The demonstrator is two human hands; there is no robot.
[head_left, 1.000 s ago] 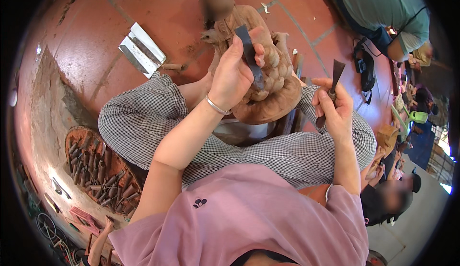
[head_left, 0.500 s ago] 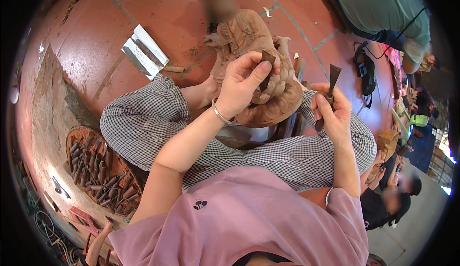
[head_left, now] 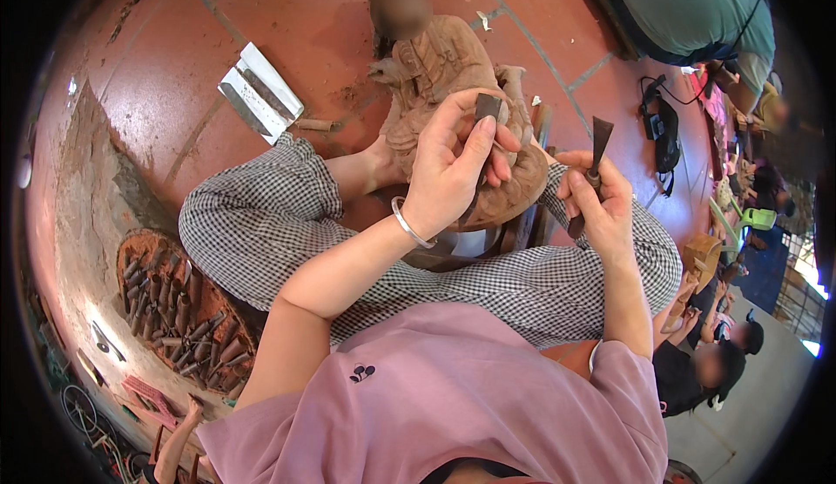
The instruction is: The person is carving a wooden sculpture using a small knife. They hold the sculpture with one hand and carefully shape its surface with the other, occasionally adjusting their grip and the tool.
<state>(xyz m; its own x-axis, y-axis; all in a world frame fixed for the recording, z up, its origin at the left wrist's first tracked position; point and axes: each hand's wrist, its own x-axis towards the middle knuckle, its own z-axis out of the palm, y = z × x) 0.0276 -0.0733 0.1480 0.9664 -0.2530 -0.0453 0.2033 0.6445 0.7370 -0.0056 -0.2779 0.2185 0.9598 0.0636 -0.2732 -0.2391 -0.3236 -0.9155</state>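
The left hand [head_left: 448, 166] grasps a dark flat bar [head_left: 488, 107] over the carved figure [head_left: 448, 53] at twelve o'clock, the right hand [head_left: 603, 203] a flared chisel [head_left: 602, 142] at its four o'clock; a loosened grip could let metal nick the carving.

Black bag [head_left: 669, 146], red tiled floor [head_left: 557, 13], green-shirted person [head_left: 688, 5]

Place: looks like a shared carving workshop, worked down near the ground.
Floor [head_left: 157, 74]: spreads out in red tiles, dotted with pale scraps [head_left: 484, 20].
Handled tools [head_left: 185, 307]: lie heaped by the dozen at left, on reddish crumbs [head_left: 157, 242].
Brown figure [head_left: 448, 53]: shows carved folds.
Flared chisel [head_left: 601, 147]: juts from the right hand [head_left: 608, 205].
Company: includes a person in green [head_left: 688, 5] at upper right, another in black [head_left: 692, 378] at lower right.
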